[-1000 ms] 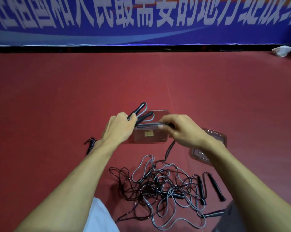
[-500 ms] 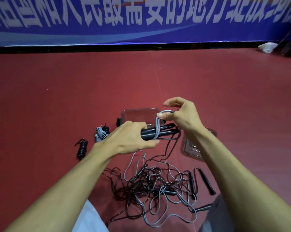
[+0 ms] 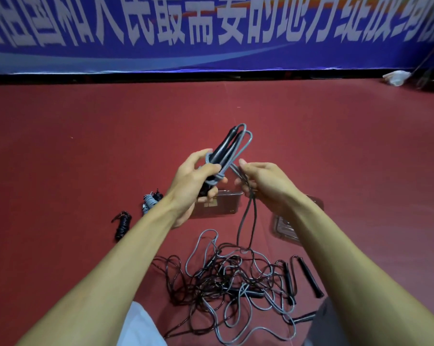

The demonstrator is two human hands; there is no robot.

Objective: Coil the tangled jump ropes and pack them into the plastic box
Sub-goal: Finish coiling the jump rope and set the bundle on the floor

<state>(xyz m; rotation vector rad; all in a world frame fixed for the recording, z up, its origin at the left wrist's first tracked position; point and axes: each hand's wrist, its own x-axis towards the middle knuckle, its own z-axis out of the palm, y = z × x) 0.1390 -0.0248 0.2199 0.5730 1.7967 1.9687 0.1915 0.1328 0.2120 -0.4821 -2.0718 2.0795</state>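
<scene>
**Half-wound rope held up, slack fed from below**

The left hand [image 3: 196, 181] holds a bundle [image 3: 229, 148] of black handles and grey loops. Its fingers [image 3: 212, 168] curl tightly round the lower end, so the loops stick up past the fingertips and cannot spring apart. A turn of grey cord crosses just under those fingers, which looks like the start of a binding wrap.

The right hand [image 3: 265, 186] is close beside it. Its thumb and fingertips pinch a doubled strand [image 3: 248, 221], which hangs straight down into the tangle [image 3: 235, 278] on the floor [image 3: 86, 146]. I'd say lifting it this high lets the slack pull free of the heap.

The plastic box [image 3: 227, 204] sits open directly beneath both sets of fingers, within easy reach for dropping in a finished bundle. Its lid [image 3: 284, 227] lies under the right wrist. A grey coil [image 3: 149, 202] and a black coil [image 3: 122, 226] lie outside the left wrist, wound but not yet boxed. Most of the work appears to be ahead. A hard pull on the strand could tighten the knots below.
</scene>
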